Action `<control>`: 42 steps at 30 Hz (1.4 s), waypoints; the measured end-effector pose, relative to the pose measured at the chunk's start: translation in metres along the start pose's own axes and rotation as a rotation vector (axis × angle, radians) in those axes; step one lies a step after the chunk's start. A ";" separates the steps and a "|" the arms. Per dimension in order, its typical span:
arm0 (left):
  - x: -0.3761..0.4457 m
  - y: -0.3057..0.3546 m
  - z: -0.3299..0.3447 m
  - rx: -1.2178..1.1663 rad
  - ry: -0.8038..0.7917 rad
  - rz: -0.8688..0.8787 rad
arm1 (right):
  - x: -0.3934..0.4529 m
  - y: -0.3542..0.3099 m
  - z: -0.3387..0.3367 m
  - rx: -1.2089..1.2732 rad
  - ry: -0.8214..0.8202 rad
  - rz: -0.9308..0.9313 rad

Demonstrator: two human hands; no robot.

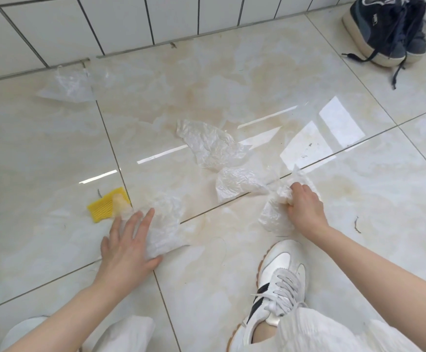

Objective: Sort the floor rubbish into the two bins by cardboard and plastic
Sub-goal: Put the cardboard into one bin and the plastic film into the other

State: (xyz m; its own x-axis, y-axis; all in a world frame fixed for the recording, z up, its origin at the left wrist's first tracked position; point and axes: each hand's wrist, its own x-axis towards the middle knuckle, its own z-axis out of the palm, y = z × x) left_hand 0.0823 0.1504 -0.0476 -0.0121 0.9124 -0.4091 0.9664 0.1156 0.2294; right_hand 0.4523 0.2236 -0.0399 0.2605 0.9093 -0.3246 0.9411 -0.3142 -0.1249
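The left hand (128, 246) is laid open and flat, fingers spread, on a thin crumpled clear plastic bag (165, 224) lying on the glossy marbled floor tile (54, 148), with a yellow ribbed foam net piece (104, 205) seen just beside the fingertips to the left. The right hand (306, 208) is closed in a fist around a bunched wad of clear plastic film (275, 212), near a white laced sneaker (278, 283). Two more wrinkled translucent bags are left loose on the floor, one (214, 148) in the middle just beyond the hands and one (69, 85) far left by the white tiled wall (54, 26), and a dark sneaker (384, 29) is seen at far right.
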 end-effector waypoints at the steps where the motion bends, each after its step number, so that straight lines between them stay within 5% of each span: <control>1: -0.002 0.000 0.002 0.046 0.015 0.043 | -0.001 -0.002 -0.001 0.038 -0.010 -0.004; 6: -0.010 0.009 0.013 0.161 0.146 0.276 | -0.003 -0.015 -0.002 0.299 -0.032 0.049; 12: -0.008 0.010 0.014 0.236 0.200 0.375 | 0.001 -0.023 0.002 0.163 -0.037 0.042; 26: 0.007 -0.024 -0.022 -0.207 0.199 0.106 | 0.005 -0.019 0.000 -0.020 -0.067 -0.022; 30: 0.009 -0.027 -0.041 -0.269 0.280 0.024 | -0.005 -0.035 -0.028 0.085 0.126 -0.002; 34: 0.020 -0.035 -0.056 -0.288 0.313 -0.043 | -0.012 -0.069 -0.045 0.081 0.237 -0.246; 42: 0.057 -0.052 -0.049 0.050 0.039 -0.006 | 0.012 -0.143 -0.024 -0.347 -0.135 -0.612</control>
State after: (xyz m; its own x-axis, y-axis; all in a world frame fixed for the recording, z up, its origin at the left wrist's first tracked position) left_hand 0.0188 0.2155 -0.0394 -0.0265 0.9264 -0.3757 0.9779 0.1020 0.1827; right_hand 0.3261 0.2860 -0.0037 -0.3437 0.8461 -0.4075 0.9301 0.3667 -0.0230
